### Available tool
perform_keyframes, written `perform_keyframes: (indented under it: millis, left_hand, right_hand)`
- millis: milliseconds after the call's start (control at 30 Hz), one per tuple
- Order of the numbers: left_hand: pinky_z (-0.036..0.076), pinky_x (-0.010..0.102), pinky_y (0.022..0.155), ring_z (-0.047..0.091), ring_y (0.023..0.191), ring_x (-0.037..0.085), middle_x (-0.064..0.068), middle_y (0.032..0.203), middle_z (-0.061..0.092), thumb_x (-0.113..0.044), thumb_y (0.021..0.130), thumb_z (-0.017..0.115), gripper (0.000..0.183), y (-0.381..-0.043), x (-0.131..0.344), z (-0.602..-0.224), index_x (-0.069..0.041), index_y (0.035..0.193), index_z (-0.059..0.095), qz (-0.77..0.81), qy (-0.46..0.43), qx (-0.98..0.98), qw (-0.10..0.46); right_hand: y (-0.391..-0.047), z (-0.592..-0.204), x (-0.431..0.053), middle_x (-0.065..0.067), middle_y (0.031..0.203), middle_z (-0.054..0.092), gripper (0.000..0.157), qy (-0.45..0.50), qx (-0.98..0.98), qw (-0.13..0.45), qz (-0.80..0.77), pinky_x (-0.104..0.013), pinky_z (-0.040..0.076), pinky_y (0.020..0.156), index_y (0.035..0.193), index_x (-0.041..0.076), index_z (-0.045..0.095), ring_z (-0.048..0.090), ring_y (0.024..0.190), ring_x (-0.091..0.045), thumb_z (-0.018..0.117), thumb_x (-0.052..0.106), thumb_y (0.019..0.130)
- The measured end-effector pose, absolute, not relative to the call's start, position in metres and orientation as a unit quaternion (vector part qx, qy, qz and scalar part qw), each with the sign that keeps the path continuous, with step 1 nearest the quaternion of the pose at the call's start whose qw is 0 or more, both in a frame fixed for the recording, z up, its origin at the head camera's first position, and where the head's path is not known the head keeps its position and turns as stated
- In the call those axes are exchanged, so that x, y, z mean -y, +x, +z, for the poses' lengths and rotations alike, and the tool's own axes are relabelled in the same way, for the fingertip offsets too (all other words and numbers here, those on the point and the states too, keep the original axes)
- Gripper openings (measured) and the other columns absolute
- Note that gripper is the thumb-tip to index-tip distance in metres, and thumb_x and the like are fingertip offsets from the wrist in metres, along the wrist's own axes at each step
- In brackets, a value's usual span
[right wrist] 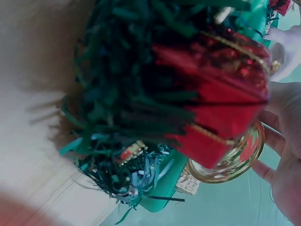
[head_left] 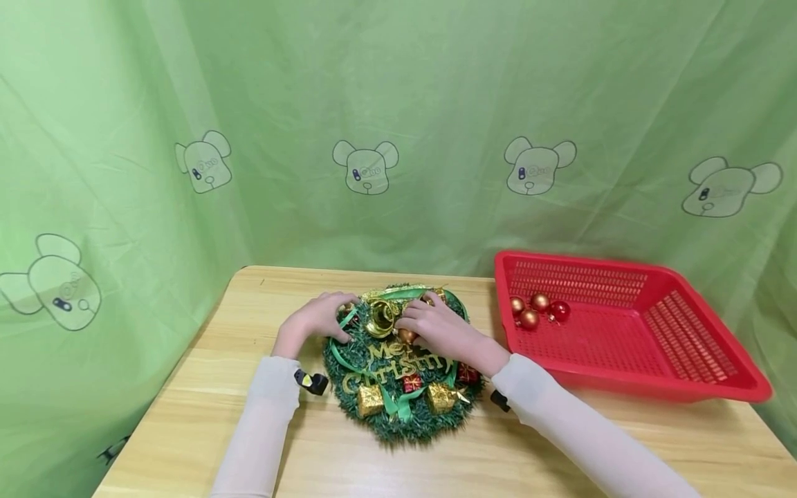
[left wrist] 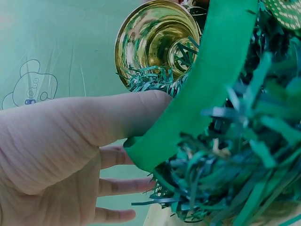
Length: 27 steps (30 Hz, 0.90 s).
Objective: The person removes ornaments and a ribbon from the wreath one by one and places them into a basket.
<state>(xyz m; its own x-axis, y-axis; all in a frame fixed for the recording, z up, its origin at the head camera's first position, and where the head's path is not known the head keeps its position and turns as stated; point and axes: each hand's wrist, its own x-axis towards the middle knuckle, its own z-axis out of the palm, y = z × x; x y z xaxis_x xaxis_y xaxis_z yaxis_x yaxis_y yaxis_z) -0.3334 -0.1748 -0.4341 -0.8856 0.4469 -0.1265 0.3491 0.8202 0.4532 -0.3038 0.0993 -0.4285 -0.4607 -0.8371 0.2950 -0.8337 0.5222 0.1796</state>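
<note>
A green tinsel Christmas wreath (head_left: 398, 429) lies on the table with gold "Merry Christmas" lettering (head_left: 398, 366), a gold bell (head_left: 381, 318), green ribbon (left wrist: 214, 70) and small gift boxes (right wrist: 211, 103). My left hand (head_left: 320, 317) touches its upper left edge, thumb against the ribbon and the other fingers extended and spread. Over the upper right of the wreath, my right hand (head_left: 438, 326) has its curled fingers at a copper-coloured bauble (head_left: 407, 336), just above the lettering and beside the bell. The right thumb is largely hidden in the head view.
A red plastic basket (head_left: 623, 384) stands on the right of the wooden table (head_left: 349, 470). Several gold baubles (head_left: 529, 318) and a red one (head_left: 559, 311) sit in its left corner. Green cloth with bear-head prints (head_left: 398, 228) hangs behind the table.
</note>
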Motion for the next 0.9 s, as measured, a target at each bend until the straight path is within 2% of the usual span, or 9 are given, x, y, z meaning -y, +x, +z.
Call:
perform_keyframes:
  millis: [400,900]
  left_hand:
    - [0.037,0.052,0.105,0.041,0.128,0.026,-0.002,0.142,0.045,-0.02,0.065,0.083,0.085,-0.333,0.174,-0.436,-0.026,0.139,0.043,0.215,0.21,-0.947,0.116]
    - [0.036,0.053,0.105,0.04,0.129,0.027,-0.002,0.143,0.045,-0.02,0.065,0.083,0.085,-0.333,0.175,-0.436,-0.026,0.139,0.043,0.217,0.21,-0.947,0.114]
  right_hand:
    - [-0.301,-0.426,-0.102,0.006,0.107,0.067,0.044,0.485,0.859,0.166,0.022,-0.041,0.039,0.095,0.11,0.02,0.068,0.056,0.107,-0.015,0.081,0.017,0.069]
    - [-0.29,-0.414,-0.104,-0.003,0.111,0.064,0.048,0.474,0.862,0.167,0.069,-0.045,0.04,0.095,0.113,0.014,0.067,0.056,0.107,-0.022,0.082,0.011,0.067]
